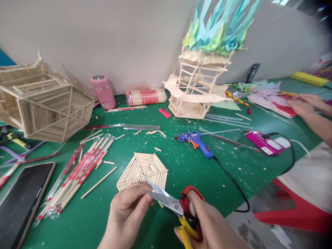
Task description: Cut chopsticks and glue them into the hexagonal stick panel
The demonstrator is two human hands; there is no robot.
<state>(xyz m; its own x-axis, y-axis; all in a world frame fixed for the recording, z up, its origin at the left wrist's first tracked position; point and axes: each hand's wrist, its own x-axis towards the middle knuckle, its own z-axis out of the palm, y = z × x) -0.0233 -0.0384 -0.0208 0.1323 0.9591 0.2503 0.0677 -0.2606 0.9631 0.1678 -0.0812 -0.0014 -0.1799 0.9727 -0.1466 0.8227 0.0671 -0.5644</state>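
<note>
My right hand grips a pair of scissors with red and yellow handles, its blades parted and pointing left. Thumb and forefinger of my left hand are pinched together right beside the blades; whatever they hold is too small or hidden to make out. Just beyond the fingertips lies a hexagonal panel of wooden sticks, flat on the green table, its near edge partly covered by my left hand and the scissors. Right of the panel rests a blue glue gun with its cord trailing toward the table edge.
Wrapped chopsticks and a phone lie at left. Behind stand a stick-built frame, a pink bottle and a stick tower topped with paper leaves. A pink power strip and another person's hands are at right.
</note>
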